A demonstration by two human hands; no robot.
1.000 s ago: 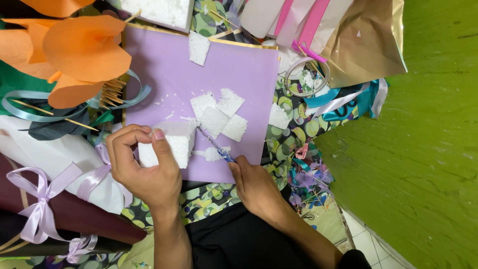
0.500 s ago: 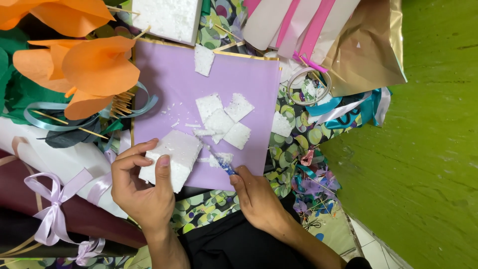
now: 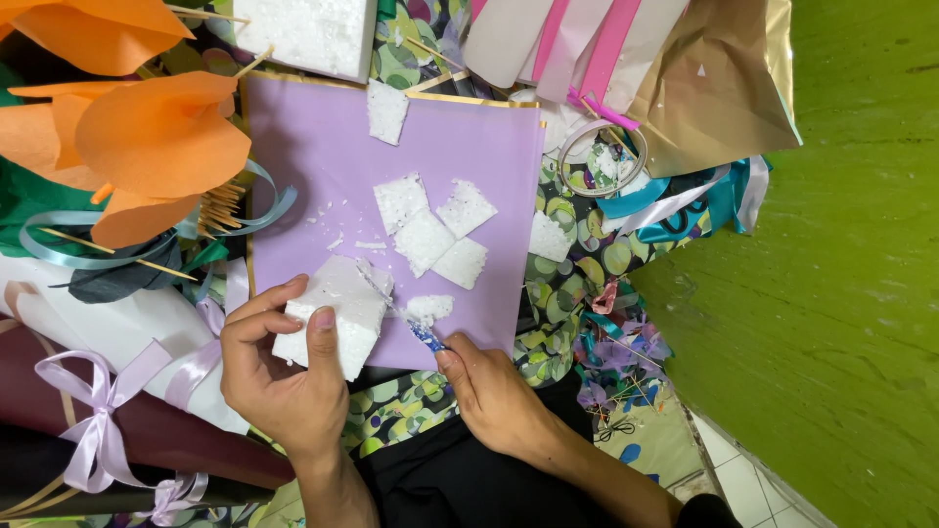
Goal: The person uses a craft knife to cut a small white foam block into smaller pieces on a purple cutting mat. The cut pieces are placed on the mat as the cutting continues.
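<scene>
- Foam block (image 3: 333,315) sits on the lilac paper sheet (image 3: 313,166), left hand (image 3: 284,376) clamped round it, thumb on top.
- Right hand (image 3: 494,396) fingers pinch a small blue-handled knife (image 3: 423,335), blade at the block's edge.
- Risk: the blade may slip toward the left thumb, since that thumb lies close by.
- Cut foam squares (image 3: 430,235) and crumbs nearby could scatter if bumped.
</scene>
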